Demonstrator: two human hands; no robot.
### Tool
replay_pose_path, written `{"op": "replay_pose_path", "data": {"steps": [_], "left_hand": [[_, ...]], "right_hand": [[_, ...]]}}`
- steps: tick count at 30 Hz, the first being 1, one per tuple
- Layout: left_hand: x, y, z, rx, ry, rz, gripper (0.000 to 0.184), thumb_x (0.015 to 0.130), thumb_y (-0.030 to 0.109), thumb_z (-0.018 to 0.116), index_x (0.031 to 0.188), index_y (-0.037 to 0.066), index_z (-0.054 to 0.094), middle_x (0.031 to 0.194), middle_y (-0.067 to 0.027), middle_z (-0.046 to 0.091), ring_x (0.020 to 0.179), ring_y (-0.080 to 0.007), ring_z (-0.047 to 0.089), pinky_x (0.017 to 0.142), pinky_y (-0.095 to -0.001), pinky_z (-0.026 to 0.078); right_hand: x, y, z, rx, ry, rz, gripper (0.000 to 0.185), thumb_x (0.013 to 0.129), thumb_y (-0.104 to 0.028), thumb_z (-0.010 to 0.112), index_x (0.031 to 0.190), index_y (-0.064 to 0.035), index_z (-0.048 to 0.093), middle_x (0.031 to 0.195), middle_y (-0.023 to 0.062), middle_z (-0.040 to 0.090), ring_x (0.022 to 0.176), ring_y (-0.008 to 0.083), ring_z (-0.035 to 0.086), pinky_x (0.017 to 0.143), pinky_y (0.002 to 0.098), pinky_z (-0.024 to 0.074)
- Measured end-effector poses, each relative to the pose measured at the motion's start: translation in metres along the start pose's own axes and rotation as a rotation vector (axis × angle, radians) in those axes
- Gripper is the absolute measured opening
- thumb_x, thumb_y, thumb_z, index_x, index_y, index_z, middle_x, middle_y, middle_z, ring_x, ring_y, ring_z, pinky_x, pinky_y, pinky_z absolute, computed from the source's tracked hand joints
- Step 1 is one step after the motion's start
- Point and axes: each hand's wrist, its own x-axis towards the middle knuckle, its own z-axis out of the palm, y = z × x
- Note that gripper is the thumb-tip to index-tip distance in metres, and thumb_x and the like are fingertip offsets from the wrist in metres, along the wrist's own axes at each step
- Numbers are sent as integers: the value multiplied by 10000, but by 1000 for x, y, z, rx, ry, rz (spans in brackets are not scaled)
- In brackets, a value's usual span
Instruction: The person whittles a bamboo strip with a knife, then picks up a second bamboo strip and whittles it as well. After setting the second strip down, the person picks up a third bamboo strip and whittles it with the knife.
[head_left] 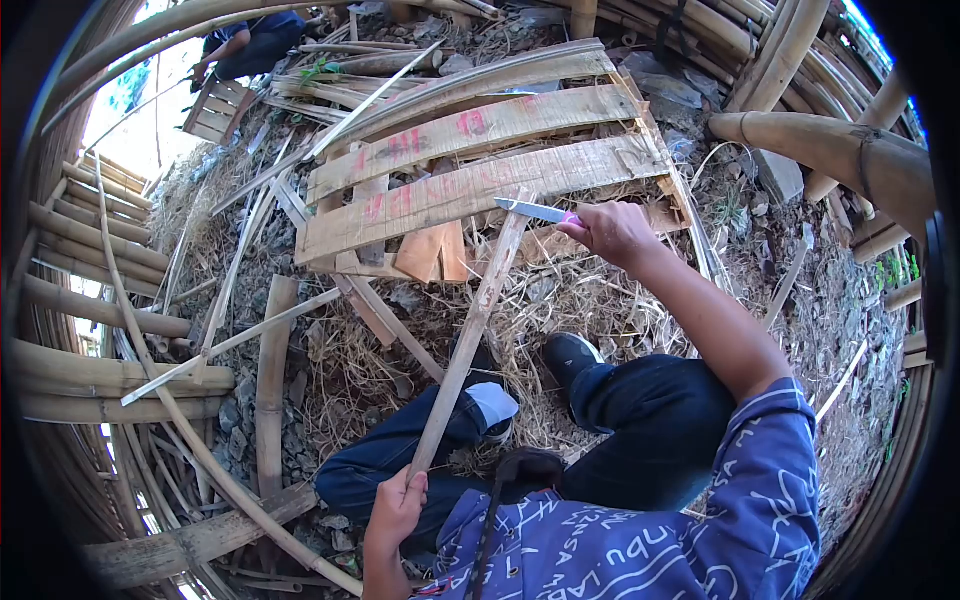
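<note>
My left hand (397, 507) is closed round the lower end of a long wooden stick (468, 345), which slants up and away from me. In my right hand (612, 234) is a knife (540, 211) with a pink handle; its blade points left and lies across the stick's far end, seemingly touching it. Just beyond the blade lies a slatted wooden panel (470, 188) with red marks on its boards. An orange-brown wood piece (432, 252) sits at the panel's near edge, left of the stick.
Bamboo poles (120, 378) line the left side, and thick bamboo (830, 150) juts in at the right. Straw and wood scraps cover the ground round my shoes (572, 358). At the top left another person (255, 45) sits near a small slatted crate (215, 108).
</note>
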Motion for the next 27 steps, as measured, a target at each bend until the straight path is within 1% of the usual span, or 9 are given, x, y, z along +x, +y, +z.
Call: {"op": "replay_pose_path", "data": {"steps": [3, 8, 10, 12, 14, 17, 21, 25, 27], "left_hand": [[-2, 1, -3, -69, -39, -84, 288, 985, 231, 488, 804, 13, 545, 593, -10, 494, 545, -67, 464, 506, -250, 391], [-1, -9, -5, -18, -26, -15, 293, 988, 237, 486, 789, 28, 538, 592, 9, 486, 526, -49, 438, 478, -227, 360], [-9, -19, -15, -9, -32, -9, 295, 990, 243, 485, 785, 36, 535, 594, 21, 480, 519, -40, 426, 467, -214, 348], [-29, -27, -33, -143, 33, -219, 291, 993, 260, 483, 786, 58, 518, 599, 48, 453, 509, -23, 397, 448, -190, 318], [-39, -27, -43, -195, 37, -242, 286, 994, 265, 482, 793, 63, 510, 599, 54, 439, 503, -20, 386, 443, -187, 312], [-38, -28, -47, -324, 15, -207, 293, 998, 287, 482, 806, 67, 491, 590, 55, 414, 489, -23, 366, 435, -183, 302], [-13, -18, -43, -396, -197, -154, 382, 1001, 367, 457, 806, 42, 502, 558, 25, 420, 458, -44, 376, 416, -202, 315], [27, -20, -23, -249, -211, -50, 503, 989, 461, 430, 742, 32, 516, 510, -7, 460, 423, -80, 450, 395, -231, 364], [38, -15, -15, -194, -234, -110, 512, 984, 473, 434, 731, 35, 517, 514, -2, 471, 410, -80, 450, 386, -232, 365]], "right_hand": [[0, -2, -1, -1, -6, -3, 529, 902, -578, 479, 727, -102, 629, 555, 141, 601, 528, 352, 617, 495, 453, 480], [2, 5, 0, -36, 1, -20, 547, 905, -577, 473, 694, -98, 632, 562, 149, 605, 543, 355, 622, 503, 460, 482], [8, 11, -3, 11, 142, 128, 568, 910, -573, 467, 662, -88, 626, 578, 159, 613, 558, 366, 624, 511, 472, 484], [9, 14, -8, -31, 113, 89, 573, 917, -566, 456, 675, -78, 635, 596, 169, 616, 580, 382, 622, 528, 481, 488], [4, 9, -4, -34, 41, 94, 539, 921, -544, 469, 711, -81, 648, 611, 175, 616, 597, 387, 620, 545, 483, 488], [1, 0, -5, 65, 109, 46, 523, 922, -529, 480, 717, -75, 642, 616, 177, 615, 601, 388, 619, 550, 487, 484], [-7, -6, -18, 107, 117, 50, 429, 904, -459, 549, 726, -79, 639, 632, 171, 615, 616, 392, 611, 562, 477, 481], [-14, 0, -24, 288, 187, 131, 360, 915, -396, 565, 782, -68, 631, 640, 183, 585, 625, 396, 593, 559, 464, 450], [-16, 2, -28, 278, 213, 143, 355, 927, -378, 555, 805, -52, 626, 623, 190, 564, 618, 400, 583, 552, 456, 438]]}}
